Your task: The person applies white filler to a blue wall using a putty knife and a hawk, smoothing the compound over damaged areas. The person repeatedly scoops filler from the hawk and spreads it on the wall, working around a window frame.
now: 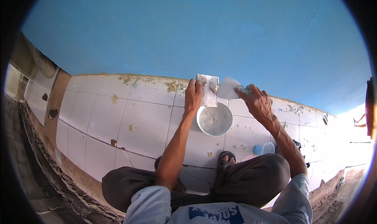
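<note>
My left hand (193, 95) is closed on the left edge of a flat rectangular board (209, 97) smeared with white paste, with a lump of paste near its right edge. In my right hand (257, 103) is a broad white putty knife (229, 88), its blade beside the board's right edge; whether they touch I cannot tell. Below the board a round white bowl (226, 129) stands on the tiles with whitish paste inside. The board hides part of the bowl's upper rim.
A blue painted wall (188, 31) rises just beyond my hands. Paint flakes (172, 86) lie along its foot on the white tiled floor (147, 114). Near my right knee stands a small blue cup (265, 148). The tiled ledge ends in a broken edge at left.
</note>
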The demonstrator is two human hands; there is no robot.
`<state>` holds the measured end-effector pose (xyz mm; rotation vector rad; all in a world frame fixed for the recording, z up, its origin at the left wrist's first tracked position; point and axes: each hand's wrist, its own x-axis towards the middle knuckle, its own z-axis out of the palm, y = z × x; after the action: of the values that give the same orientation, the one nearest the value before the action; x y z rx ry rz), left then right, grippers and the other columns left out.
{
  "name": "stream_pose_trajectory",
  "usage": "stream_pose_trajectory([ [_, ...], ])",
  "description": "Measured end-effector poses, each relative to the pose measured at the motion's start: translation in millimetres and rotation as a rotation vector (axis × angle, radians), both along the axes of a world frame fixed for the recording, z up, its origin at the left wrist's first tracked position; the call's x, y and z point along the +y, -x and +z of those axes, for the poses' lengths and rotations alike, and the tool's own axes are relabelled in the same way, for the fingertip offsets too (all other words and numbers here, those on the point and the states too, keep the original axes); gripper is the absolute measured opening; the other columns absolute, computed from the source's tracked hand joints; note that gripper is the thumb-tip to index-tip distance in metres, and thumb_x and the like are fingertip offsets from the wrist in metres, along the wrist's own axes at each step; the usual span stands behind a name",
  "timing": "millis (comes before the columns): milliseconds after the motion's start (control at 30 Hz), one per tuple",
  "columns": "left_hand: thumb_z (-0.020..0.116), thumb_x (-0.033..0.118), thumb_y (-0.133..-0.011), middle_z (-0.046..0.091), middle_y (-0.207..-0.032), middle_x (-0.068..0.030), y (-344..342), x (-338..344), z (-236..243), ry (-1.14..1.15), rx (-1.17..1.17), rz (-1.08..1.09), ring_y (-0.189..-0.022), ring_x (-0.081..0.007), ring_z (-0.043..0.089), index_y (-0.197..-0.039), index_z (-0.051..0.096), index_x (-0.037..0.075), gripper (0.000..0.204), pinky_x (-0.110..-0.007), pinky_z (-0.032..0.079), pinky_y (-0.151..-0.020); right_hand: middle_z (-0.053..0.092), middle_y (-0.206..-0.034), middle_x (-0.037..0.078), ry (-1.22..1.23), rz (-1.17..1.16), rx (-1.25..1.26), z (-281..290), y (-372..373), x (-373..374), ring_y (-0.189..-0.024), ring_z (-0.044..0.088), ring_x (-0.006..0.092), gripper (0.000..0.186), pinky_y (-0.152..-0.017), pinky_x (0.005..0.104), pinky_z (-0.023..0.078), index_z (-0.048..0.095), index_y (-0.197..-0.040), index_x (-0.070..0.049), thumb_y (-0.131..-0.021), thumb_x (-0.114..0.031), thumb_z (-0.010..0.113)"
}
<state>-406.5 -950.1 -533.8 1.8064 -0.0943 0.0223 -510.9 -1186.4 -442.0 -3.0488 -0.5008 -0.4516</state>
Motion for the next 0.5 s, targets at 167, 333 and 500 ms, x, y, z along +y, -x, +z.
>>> stream_pose_trajectory([
  [167,0.047,0.028,-0.1,0.049,-0.083,-0.0169,7,7,14,-0.038,0.002,0.019,-0.075,-0.0275,0.047,-0.094,0.049,-0.001,0.029,-0.041,0.042,-0.071,0.052,-0.102,0.011,0.15,0.047,-0.026,-3,-3,18,-0.09,0.058,0.0227,0.052,-0.069,0.0395,0.044,0.062,-0.131,-0.024,-0.085,-0.002,0.058],
  [333,0.047,0.029,-0.101,0.05,-0.086,-0.0162,13,3,15,0.022,-0.015,0.038,-0.08,-0.0276,0.049,-0.095,0.049,-0.001,0.031,-0.04,0.042,-0.077,0.052,-0.106,0.014,0.231,0.045,-0.013,0,-1,26,-0.09,0.058,0.0243,0.049,-0.068,0.0412,0.044,0.062,-0.13,-0.017,-0.084,-0.003,0.057],
  [500,0.049,0.035,-0.102,0.051,-0.085,-0.0057,1,17,17,0.143,-0.093,0.178,-0.082,-0.0188,0.048,-0.099,0.054,0.002,0.034,-0.035,0.042,-0.076,0.056,-0.115,0.017,0.215,-0.075,0.175,-13,6,12,-0.097,0.064,0.0287,0.036,-0.077,0.0465,0.05,0.063,-0.124,-0.014,-0.088,-0.013,0.06],
])
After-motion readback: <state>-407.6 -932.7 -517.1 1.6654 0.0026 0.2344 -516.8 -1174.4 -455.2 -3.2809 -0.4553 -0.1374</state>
